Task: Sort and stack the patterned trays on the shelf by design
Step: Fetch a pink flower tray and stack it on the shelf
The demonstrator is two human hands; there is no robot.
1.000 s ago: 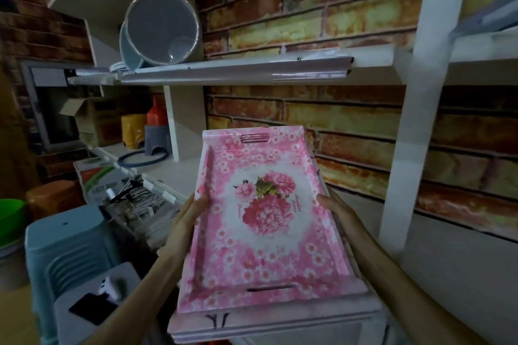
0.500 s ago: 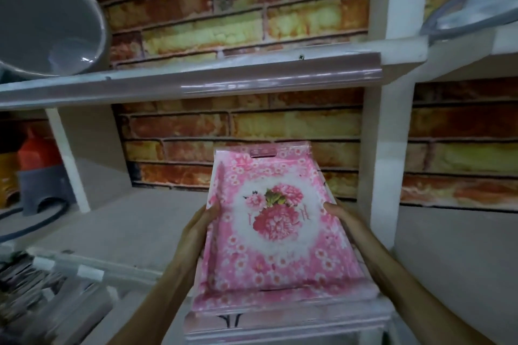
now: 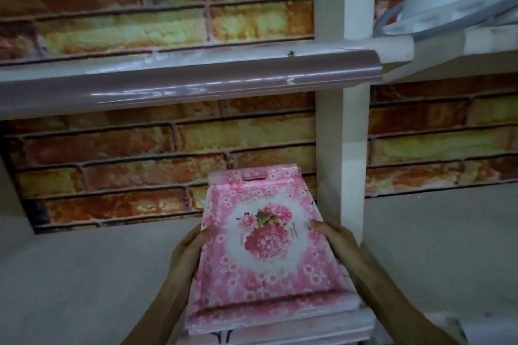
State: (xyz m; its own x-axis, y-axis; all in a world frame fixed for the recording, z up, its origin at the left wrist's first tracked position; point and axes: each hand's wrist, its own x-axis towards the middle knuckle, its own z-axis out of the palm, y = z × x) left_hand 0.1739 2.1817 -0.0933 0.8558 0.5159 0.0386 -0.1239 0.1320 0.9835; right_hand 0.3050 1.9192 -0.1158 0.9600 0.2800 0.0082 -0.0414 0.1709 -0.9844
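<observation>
I hold a stack of rectangular trays between both hands, low in the middle of the view. The top tray (image 3: 263, 249) is pink with small white flowers and a big pink peony bouquet in a white centre, and has a slot handle at its far end. Under it a whiter tray (image 3: 280, 335) with a dark mark shows at the near edge. My left hand (image 3: 187, 252) grips the left long side, and my right hand (image 3: 336, 241) grips the right long side. The stack hovers over the grey shelf board (image 3: 84, 274), its far end close to the brick wall.
A white upright post (image 3: 340, 148) stands just right of the trays. An upper shelf with a glossy mauve front lip (image 3: 190, 84) runs overhead. A pale grey round basin (image 3: 454, 5) lies on the upper shelf at the right. More grey shelf board (image 3: 448, 232) lies beyond the post.
My view has swung right and closer to the shelf. The tray stack has moved forward, in over the lower shelf board towards the brick wall. Both hands keep the same grip.
</observation>
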